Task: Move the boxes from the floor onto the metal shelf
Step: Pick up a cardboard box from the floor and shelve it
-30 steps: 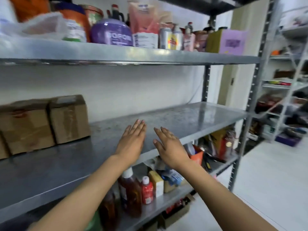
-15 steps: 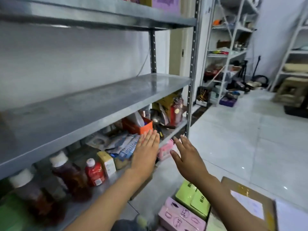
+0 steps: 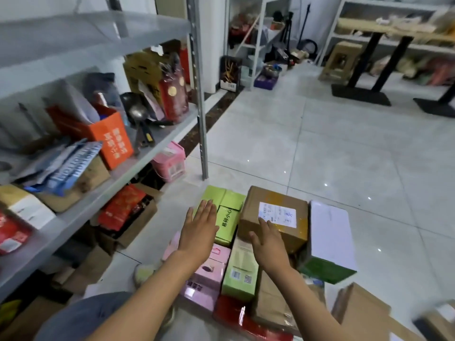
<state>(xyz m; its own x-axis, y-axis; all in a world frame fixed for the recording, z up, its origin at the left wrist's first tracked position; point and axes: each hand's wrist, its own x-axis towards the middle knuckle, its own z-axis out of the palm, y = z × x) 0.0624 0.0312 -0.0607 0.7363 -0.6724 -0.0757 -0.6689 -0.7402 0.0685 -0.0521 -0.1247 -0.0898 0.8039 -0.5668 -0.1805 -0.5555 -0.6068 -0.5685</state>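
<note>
Head view: both hands' fingers spread, empty — left hand (image 3: pixel 200 230), right hand (image 3: pixel 268 244) — above floor boxes (image 3: pixel 273 217).

Bright, even light; small glints on the floor tiles (image 3: pixel 320 153); edges blurred and bowed.

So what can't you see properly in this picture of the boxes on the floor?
- Head view: pink boxes, partly hidden by the left hand and its arm.
- Brown parcel: label print too small; right hand covers a corner.
- Red box: blurred, cut off by the bottom edge.
- Cardboard box: blurred.
</note>
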